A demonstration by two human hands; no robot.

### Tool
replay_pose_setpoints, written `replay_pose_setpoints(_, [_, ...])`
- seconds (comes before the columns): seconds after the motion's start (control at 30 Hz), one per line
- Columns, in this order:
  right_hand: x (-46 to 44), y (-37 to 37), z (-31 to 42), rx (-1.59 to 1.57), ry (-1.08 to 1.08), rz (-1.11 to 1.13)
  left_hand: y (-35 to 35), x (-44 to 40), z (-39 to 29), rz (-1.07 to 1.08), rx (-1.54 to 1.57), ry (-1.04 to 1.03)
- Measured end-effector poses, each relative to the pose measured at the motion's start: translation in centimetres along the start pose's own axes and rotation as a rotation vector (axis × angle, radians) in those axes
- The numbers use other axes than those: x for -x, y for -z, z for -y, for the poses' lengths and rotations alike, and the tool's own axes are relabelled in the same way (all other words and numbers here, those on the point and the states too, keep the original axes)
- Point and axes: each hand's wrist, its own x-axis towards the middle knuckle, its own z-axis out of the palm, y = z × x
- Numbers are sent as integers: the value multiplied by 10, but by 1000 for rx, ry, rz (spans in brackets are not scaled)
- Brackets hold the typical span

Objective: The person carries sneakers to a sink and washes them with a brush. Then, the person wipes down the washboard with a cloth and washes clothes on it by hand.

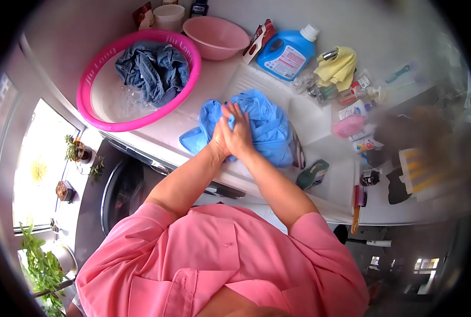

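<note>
A bundled light-blue garment [269, 127] lies on the ribbed washboard part of the white sink [254, 79]. My left hand [221, 138] and my right hand [239, 132] are pressed palm to palm over its left side. A small fold of the blue cloth shows between them, pinched by both hands. Part of the garment spreads out to the left of my wrists, and the rest is heaped to the right. What lies under the palms is hidden.
Left of the garment stands a pink-rimmed basin [103, 126] with wet jeans [153, 71] and suds. Behind are a pink bowl [217, 37] and a blue detergent bottle [285, 55]. A green-handled scrub brush [313, 174] rests at right, near a yellow cloth [337, 67] and toiletries.
</note>
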Motion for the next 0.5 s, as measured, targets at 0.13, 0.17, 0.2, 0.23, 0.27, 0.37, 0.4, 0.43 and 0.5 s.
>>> replay_pose_setpoints(0.13, [-28,22,-14,-50,-75,7,-60,9,43,-422,-558,-33])
replay_pose_setpoints(0.17, [-32,19,-23,-175,-208,-85,-53,9,40,-434,-550,-28])
replay_pose_setpoints(0.2, [-25,19,-7,-81,-153,-88,-42,8,31,-312,-465,-5])
replay_pose_setpoints(0.23, [-13,20,11,156,-55,69,-30,6,21,-177,-385,17])
replay_pose_setpoints(0.27, [-10,9,3,154,-58,73,2,10,8,12,-59,-161])
replay_pose_setpoints(0.37, [1,24,3,117,88,179,0,6,8,228,-184,161])
replay_pose_setpoints(0.4, [-13,30,-10,50,-37,71,-65,16,47,-410,-562,-27])
replay_pose_setpoints(0.43, [-26,33,-20,-12,-154,-34,-61,15,46,-410,-558,-18])
replay_pose_setpoints(0.5, [-11,22,1,19,-95,10,-37,15,27,-323,-424,51])
